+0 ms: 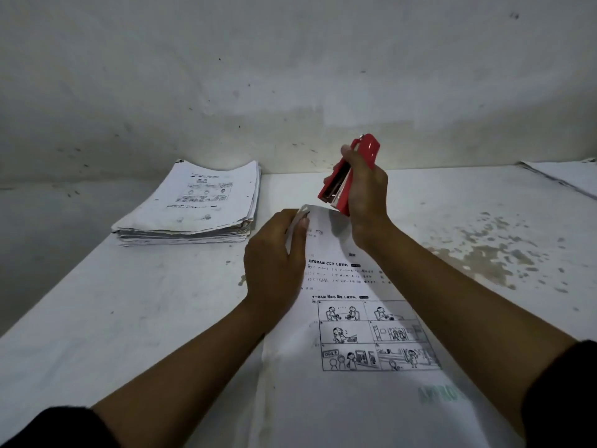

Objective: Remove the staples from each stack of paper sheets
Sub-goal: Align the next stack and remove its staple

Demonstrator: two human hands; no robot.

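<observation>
A stapled worksheet set (352,318) with printed text and comic panels lies in front of me on the white table (129,318). My left hand (274,266) pinches its top left corner, which is lifted and curled. My right hand (365,195) holds a red stapler (345,176) upright just above that corner, its lower end pointing down at the paper. Whether a staple sits in the corner is too small to tell.
A thick pile of printed sheets (193,205) rests at the back left of the table near the wall. More papers (568,176) lie at the far right edge. Worn, flaked patches (491,253) mark the table's right side.
</observation>
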